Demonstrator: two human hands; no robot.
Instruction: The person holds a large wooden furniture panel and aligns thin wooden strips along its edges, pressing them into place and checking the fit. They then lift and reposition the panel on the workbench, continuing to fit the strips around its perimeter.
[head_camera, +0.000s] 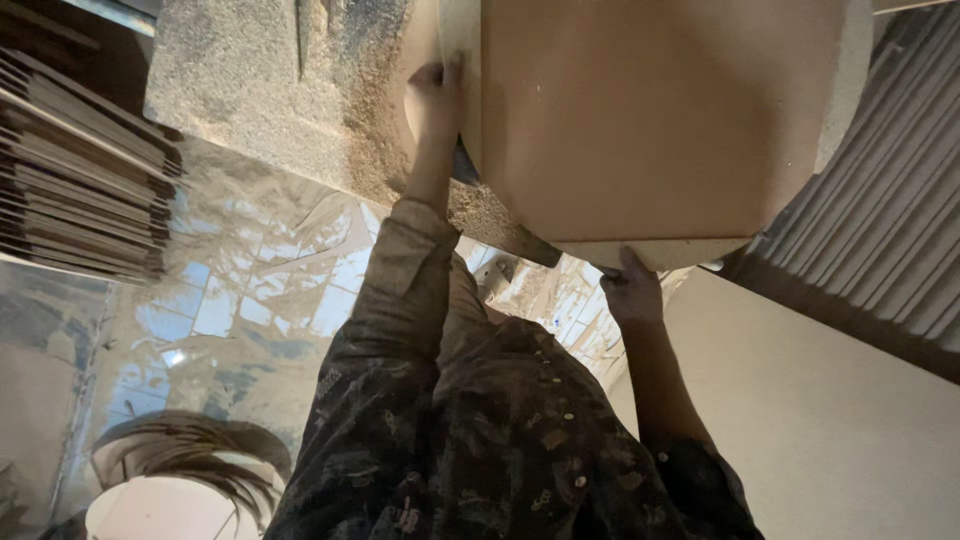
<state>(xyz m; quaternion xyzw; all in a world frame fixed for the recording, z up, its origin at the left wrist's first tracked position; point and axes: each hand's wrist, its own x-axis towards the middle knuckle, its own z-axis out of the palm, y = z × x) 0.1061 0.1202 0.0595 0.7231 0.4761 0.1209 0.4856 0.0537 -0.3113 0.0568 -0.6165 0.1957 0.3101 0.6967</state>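
board: large tan fibreboard panel (655, 120), corners trimmed at an angle, fills upper centre-right of frame, lies flat on the bench
left hand: left hand (436, 100) at upper centre, grip closed around the panel's left edge, fingers curled over the top face
right hand: right hand (630, 292) at centre-right, grip pinching the panel's near edge from below, thumb up against the edge
bench: sawdust-covered bench (260, 80) at upper left, thick dust piled along the panel's left side
blade: cannot tell whether a blade is there; a dark strip (505, 230) shows under the panel's lower-left edge
progress: corners look already cut off; panel not yet lifted clear, both hands on it
stacks: cut boards stacked at far left (85, 170); ribbed pile of sheets (880, 220) at right; round offcuts (190, 470) at lower left on the floor
floor: tiled, dusty (250, 290)
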